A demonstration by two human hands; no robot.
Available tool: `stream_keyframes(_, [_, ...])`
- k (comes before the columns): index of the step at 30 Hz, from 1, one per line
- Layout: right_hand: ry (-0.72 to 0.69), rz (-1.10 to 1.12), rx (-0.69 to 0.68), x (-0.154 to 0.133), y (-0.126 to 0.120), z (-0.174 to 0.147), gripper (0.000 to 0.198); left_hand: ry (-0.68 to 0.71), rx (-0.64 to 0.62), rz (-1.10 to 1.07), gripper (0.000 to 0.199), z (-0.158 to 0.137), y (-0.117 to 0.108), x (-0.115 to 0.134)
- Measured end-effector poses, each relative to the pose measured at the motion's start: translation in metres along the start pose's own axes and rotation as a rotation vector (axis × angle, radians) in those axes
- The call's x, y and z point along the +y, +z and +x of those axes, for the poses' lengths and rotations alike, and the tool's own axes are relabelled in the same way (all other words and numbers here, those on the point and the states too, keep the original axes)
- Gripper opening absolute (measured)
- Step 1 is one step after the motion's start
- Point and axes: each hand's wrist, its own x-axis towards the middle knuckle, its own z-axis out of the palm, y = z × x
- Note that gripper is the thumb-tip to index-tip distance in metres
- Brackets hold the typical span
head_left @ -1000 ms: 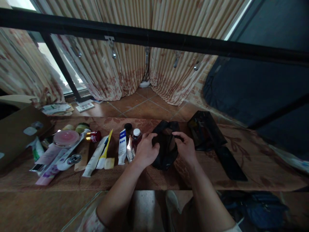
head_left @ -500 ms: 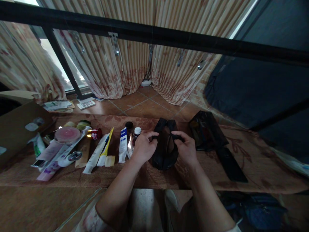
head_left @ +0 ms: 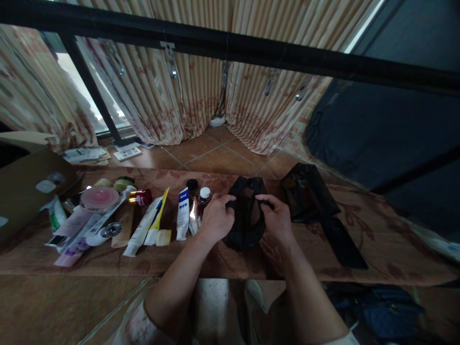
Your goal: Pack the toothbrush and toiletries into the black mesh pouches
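Nearest: person's two forearms are reaching fwd over the edge of a low table w/ a brown floral-pattern cloth (head_left: 377, 258); tiled floor is showing below btwn the arms.

L hand (head_left: 215, 219) is curling, fingers and thumb pinching the left rim of a black mesh pouch (head_left: 246, 225). R hand (head_left: 277, 218) is doing the same on the right rim, thumb and forefinger closed on the fabric. Both hands are spreading the pouch mouth apart; the pouch bottom is resting on the cloth, approx centre of the table, just right of the toiletries row.

Left of L hand, lying on the cloth: small dark bottle w/ white cap (head_left: 204, 197) and a foil sachet (head_left: 194, 221) just beside the knuckles, a black-capped bottle (head_left: 192, 185) behind, then a white-and-blue tube (head_left: 182, 212), text too small to read. Further left: yellow-and-white tube (head_left: 156, 221), long white tube (head_left: 141, 235), small red bottle (head_left: 141, 197), round pink-lidded tin (head_left: 99, 198), more tubes in a pile. Cardboard box (head_left: 25, 191) is sitting at far left edge.

Right of R hand: second dark see-through bag (head_left: 309, 194), flat black strip (head_left: 343, 243) beside it, both apart from the hands.

Far: terracotta floor tiles, leaflet w/ a QR-type code (head_left: 128, 153) (unreadable) on the floor, striped floral curtains (head_left: 187, 96), black bar (head_left: 230, 45) crossing overhead, dark sheet at right.
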Motion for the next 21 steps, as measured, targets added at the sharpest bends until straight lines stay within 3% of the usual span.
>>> stream_keyframes(5, [-0.019,-0.002,-0.004,-0.008,0.000,-0.003,0.025,-0.008,-0.005,-0.014,0.042,-0.001,0.001,0.003])
stream_keyframes(11, [-0.048,0.038,-0.099,-0.016,-0.002,-0.008,0.025,-0.081,0.090,0.064,0.039,0.001,-0.002,0.003])
stream_keyframes(15, [-0.071,0.042,-0.136,-0.015,-0.002,-0.009,0.027,-0.082,0.060,0.070,0.040,0.001,-0.001,0.003])
stream_keyframes(21, [0.008,0.064,-0.077,-0.013,0.001,-0.007,0.027,-0.008,-0.010,0.015,0.042,-0.001,0.000,0.003])
